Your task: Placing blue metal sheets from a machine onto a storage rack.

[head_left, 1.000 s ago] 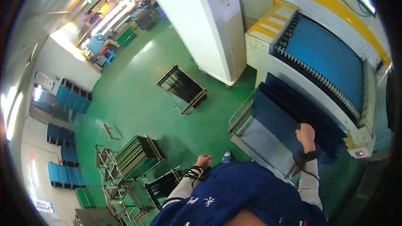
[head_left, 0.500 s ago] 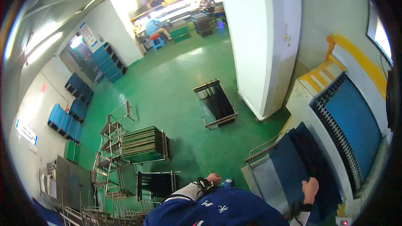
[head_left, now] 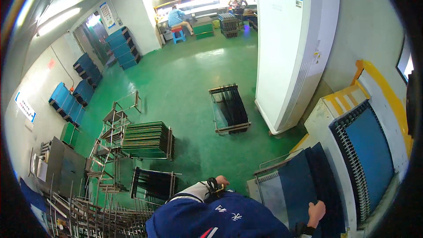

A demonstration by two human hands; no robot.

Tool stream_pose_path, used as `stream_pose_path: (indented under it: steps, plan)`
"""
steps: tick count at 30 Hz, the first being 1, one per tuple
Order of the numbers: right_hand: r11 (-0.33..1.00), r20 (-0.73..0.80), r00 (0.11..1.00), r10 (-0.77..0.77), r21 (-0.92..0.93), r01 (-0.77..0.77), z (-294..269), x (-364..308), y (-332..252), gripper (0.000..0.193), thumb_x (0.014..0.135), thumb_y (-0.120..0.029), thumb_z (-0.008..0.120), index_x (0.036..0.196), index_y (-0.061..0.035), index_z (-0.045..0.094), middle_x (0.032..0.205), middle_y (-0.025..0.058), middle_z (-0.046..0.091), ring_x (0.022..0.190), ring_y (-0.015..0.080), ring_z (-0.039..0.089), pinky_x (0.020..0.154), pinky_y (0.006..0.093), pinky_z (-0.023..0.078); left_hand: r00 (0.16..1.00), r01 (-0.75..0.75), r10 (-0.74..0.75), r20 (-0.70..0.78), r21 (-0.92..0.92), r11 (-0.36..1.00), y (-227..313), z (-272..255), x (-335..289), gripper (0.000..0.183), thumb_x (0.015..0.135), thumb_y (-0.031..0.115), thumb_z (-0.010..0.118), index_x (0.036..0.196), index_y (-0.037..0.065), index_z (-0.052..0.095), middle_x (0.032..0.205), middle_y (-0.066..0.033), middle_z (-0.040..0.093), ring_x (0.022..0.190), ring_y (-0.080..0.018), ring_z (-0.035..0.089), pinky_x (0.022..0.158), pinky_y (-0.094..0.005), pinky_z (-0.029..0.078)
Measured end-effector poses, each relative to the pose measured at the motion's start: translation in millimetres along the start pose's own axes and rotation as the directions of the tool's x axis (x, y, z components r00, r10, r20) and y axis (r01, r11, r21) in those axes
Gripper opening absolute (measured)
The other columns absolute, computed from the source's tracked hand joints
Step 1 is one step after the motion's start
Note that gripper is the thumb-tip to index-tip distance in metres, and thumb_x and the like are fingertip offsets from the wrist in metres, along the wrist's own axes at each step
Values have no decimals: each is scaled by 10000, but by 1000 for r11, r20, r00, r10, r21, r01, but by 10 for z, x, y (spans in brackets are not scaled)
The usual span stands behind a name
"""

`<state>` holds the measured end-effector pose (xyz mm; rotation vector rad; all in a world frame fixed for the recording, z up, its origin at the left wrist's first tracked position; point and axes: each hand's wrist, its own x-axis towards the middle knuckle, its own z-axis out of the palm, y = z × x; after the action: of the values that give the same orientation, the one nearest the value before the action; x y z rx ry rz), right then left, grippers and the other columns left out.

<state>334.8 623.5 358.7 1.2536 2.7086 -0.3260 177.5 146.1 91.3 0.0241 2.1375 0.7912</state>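
Observation:
At the lower right, a wire rack point(head_left: 263, 179) holds several flat dark blue panels point(head_left: 296, 180) standing close together. My right hand point(head_left: 316, 213) is closed on the edge of one panel, its fingers curled at the border between a lighter blue sheet and the darker ones beyond. A pale translucent sheet point(head_left: 272, 194) shows at the rack's left side. My left hand point(head_left: 222, 180) hangs in front of my body with its fingers curled in, and nothing can be seen in it.
A slotted rack with a blue panel point(head_left: 369, 158) stands at the far right, near a tall white cabinet point(head_left: 282, 57). Loaded racks stand on the green floor: one ahead point(head_left: 230, 109), one with green boards point(head_left: 147, 140). Metal frames point(head_left: 112, 145) crowd the left. People sit at a distant lit bench.
My view has turned slightly, so the room has shifted in the picture. My right hand stays on the panel edge and appears a little lower and farther left. My left hand remains curled.

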Motion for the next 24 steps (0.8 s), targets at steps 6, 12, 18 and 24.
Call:
stream_pose_path:
  steps: [6,12,18,24]
  plan:
    - [1000,-73,997,2,29,0,118,28,55,384,647,-202,738,952,13,648,970,191,635,933,339,605,807,407,479,999,20,-29,-42,-208,978,-28,-49,71,346,665,393,699,730,53,706,675,-64,670,617,-190,629,603,-349,497]
    - [1000,-80,997,15,-1,-15,95,6,42,392,643,-215,741,949,11,648,968,190,637,930,339,605,808,406,478,997,-12,2,-77,-129,992,45,-74,77,337,766,322,678,825,-10,671,674,-85,655,536,-158,602,523,-306,487]
    - [1000,-125,992,-14,17,17,196,57,130,432,623,-223,767,960,16,642,958,194,637,930,337,605,816,408,474,1000,10,-10,2,-172,985,-179,-33,150,358,802,351,649,875,1,673,686,-81,661,555,-158,621,536,-307,507]
    - [999,-130,991,-41,19,44,173,61,115,432,623,-225,771,958,16,644,965,191,637,936,337,603,817,406,474,998,-58,62,32,-113,992,-337,19,144,324,827,324,631,864,5,672,683,-70,660,564,-163,626,536,-309,518]
